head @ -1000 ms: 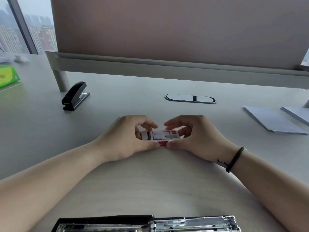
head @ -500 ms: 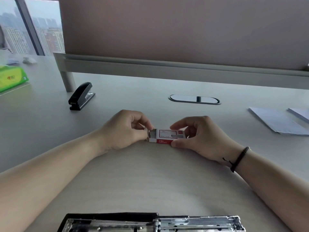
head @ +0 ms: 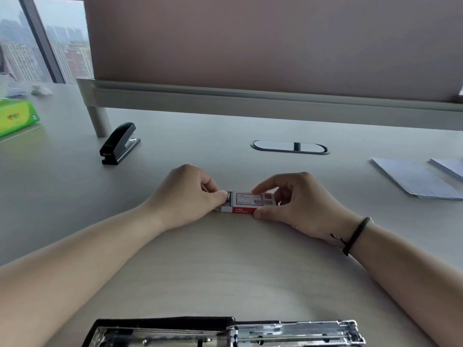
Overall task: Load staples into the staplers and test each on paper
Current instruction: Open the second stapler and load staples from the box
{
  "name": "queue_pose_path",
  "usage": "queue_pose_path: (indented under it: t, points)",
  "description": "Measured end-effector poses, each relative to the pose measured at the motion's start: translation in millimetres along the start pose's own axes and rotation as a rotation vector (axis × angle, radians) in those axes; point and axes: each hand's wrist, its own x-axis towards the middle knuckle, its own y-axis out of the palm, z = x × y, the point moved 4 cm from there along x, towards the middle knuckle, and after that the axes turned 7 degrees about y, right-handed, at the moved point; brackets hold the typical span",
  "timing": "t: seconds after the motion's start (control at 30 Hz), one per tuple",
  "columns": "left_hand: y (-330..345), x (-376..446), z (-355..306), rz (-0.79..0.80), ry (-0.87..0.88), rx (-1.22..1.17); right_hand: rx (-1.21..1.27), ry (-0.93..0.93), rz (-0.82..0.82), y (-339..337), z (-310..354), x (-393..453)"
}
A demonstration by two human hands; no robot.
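Note:
A small red and white staple box (head: 246, 202) lies on the desk between my hands. My right hand (head: 298, 201) pinches its right end between thumb and forefinger. My left hand (head: 186, 194) pinches the metal staples (head: 228, 196) showing at the box's open left end. An opened stapler (head: 225, 333) lies flat at the near edge, its shiny metal channel exposed. A second black stapler (head: 120, 144), closed, sits at the back left. Sheets of white paper (head: 413, 181) lie at the right.
A green pack (head: 16, 118) sits at the far left edge. An oval cable port (head: 289, 147) is set in the desk behind my hands. A partition panel on a grey rail (head: 250, 98) runs along the back, with a leg near the black stapler.
My left hand has pulled the box's inner end out to the left, so staples now show. The right hand keeps its hold on the box.

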Motion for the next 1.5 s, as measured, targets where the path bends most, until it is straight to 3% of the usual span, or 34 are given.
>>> queue_pose_path:
  t: [0.2, 0.47, 0.6, 0.9, 1.5]
  points:
    - [1.5, 0.6, 3.7, 0.011, -0.006, -0.043, 0.008, 0.001, 0.003, 0.0, 0.2, -0.3]
    - [-2.6, 0.2, 9.9, -0.044, -0.104, -0.449, 0.001, 0.009, -0.009, -0.1, -0.9, 0.3]
    - [-5.1, 0.1, 8.0, -0.088, -0.073, -0.569, 0.008, 0.012, -0.006, -0.5, -0.5, -0.2]
    - [-1.0, -9.7, -10.9, -0.044, 0.103, -0.421, 0.011, 0.019, -0.001, -0.5, 0.5, -1.2]
    - [-1.9, -10.1, -7.9, -0.032, 0.226, -0.408, 0.014, 0.013, 0.009, 0.7, 2.9, -1.6]
